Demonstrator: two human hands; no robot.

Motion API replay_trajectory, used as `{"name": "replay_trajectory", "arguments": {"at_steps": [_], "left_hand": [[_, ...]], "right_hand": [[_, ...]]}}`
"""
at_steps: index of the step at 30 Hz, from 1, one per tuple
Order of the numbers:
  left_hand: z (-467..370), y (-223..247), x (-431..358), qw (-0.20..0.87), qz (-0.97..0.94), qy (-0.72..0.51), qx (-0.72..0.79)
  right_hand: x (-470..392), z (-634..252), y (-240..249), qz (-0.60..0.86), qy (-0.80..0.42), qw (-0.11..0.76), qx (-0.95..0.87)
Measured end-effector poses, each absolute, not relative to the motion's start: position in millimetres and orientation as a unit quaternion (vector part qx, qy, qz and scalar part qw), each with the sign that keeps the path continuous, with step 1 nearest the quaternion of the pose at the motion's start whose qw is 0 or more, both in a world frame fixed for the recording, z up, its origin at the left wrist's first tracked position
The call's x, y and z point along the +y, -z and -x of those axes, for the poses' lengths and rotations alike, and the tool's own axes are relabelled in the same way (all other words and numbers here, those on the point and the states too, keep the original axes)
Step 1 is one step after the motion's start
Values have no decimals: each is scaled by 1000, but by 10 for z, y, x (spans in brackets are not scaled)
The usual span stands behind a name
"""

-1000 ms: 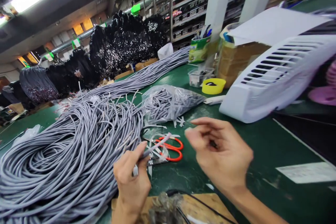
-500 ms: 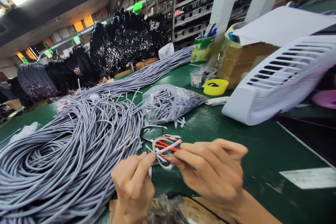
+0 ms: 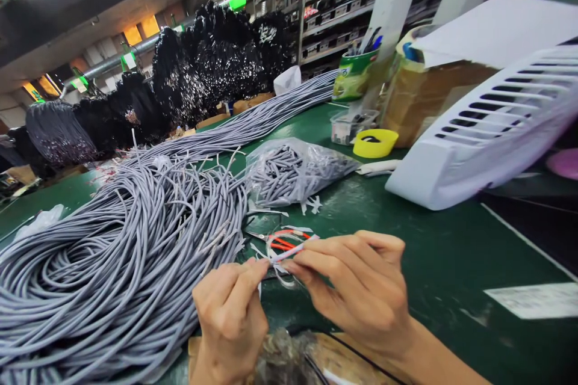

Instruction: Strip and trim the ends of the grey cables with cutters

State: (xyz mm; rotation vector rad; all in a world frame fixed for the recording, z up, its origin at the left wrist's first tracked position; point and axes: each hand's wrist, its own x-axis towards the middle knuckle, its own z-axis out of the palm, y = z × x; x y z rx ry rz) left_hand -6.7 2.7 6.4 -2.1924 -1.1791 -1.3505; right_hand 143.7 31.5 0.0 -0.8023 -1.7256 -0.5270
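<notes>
Green bench [image 3: 442, 246], grey cables [image 3: 149, 216] heaped; right hand [image 3: 352, 277], apart one second back, now pinches pale cable piece [image 3: 289, 252]! Left hand [image 3: 232, 313] grips it too, before orange-handled scissors [image 3: 282, 243], toward bench's near edge.

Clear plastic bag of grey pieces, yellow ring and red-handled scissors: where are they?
Clear plastic bag [image 3: 329, 167], head view: its right side.
Yellow ring [image 3: 380, 147], head view: its front wall.
Red-handled scissors [image 3: 283, 245], head view: a handle.

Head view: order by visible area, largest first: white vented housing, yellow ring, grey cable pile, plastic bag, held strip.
Grey cable pile
White vented housing
Plastic bag
Yellow ring
Held strip, partly hidden
</notes>
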Motion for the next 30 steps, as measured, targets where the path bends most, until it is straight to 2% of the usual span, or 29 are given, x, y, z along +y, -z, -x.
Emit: {"name": "replay_trajectory", "arguments": {"at_steps": [8, 30], "left_hand": [[65, -51, 8, 110, 760, 474, -432], [64, -24, 11, 75, 766, 473, -428]], "right_hand": [[337, -1452, -5, 354, 187, 552, -731], [367, -1406, 57, 343, 126, 570, -736]]}}
